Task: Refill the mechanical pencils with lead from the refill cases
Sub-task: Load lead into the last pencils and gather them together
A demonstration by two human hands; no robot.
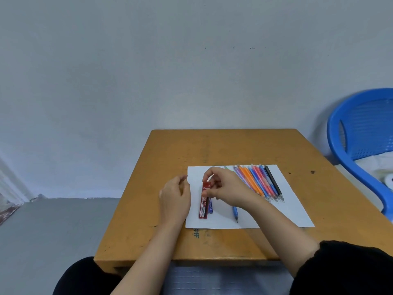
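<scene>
Black sleeve (pixel 340 271) covers the right upper arm at the lower right edge; both forearms are bare and extend forward over the near edge of the square, scuffed brown wooden table (pixel 212 145).

A white rectangular paper sheet (pixel 287 209) lies flat on the table top. All task items rest on this sheet.

Right hand (pixel 225 188): thumb and fingertips are curled and pinch the far end of the long, narrow red lead refill case (pixel 203 206). The case lies lengthwise on the left part of the sheet, near end pointing toward the person.

A blue lead refill case (pixel 210 208) lies just beside the red one on its right, touching it, with its far part hidden under the right hand.

Left hand (pixel 175 194): positioned at the left edge of the sheet, just beside the red case, fingers loosely curled. The palm side is hidden; whether it holds anything cannot be told.

A single blue mechanical pencil (pixel 235 212) lies on the sheet, tip toward the person, upper part covered by the right wrist.

A row of coloured mechanical pencils (pixel 258 182) (purple, orange, blue, pink, black) lies side by side on the far right part of the sheet, tips angled to the near right.

A blue perforated plastic chair (pixel 361 135) stands right of the table
</scene>
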